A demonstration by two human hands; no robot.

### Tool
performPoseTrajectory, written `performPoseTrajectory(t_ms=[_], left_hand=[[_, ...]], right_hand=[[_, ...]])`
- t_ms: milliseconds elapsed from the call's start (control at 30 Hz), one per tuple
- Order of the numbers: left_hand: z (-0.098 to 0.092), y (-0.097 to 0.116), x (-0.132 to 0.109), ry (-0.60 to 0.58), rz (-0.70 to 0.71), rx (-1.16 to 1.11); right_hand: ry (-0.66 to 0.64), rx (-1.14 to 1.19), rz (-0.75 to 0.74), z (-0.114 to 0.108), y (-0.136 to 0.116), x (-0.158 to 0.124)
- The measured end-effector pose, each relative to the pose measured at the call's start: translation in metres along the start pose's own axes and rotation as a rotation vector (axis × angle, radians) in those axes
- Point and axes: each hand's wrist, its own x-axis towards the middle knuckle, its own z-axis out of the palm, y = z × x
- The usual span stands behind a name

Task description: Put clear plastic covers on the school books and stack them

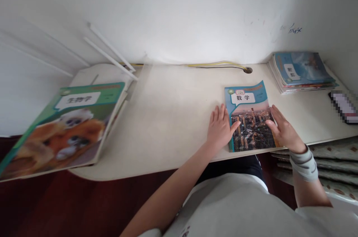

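2 spread hands (220, 128) (283, 132) flank the city-cover book (251, 127) along the desk's (167, 117) near edge, where a careless tug could drop it.

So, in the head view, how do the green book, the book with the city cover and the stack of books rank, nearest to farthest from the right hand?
From the right hand:
1. City-cover book: touching, just left.
2. Stack of books: farther back, slightly right.
3. Green book: far left.
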Motion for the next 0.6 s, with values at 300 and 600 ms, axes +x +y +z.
performPoseTrajectory(t_ms=[300, 600], left_hand=[[-0.017, -0.011, -0.014, 0.003, -0.006, 0.016], [-0.013, -0.077, -0.069, 0.023, -0.169, -0.047]], right_hand=[[-0.104, 0.046, -0.202, 0.028, -0.073, 0.022], [-0.009, -0.267, -0.233, 0.075, -0.121, 0.031]])
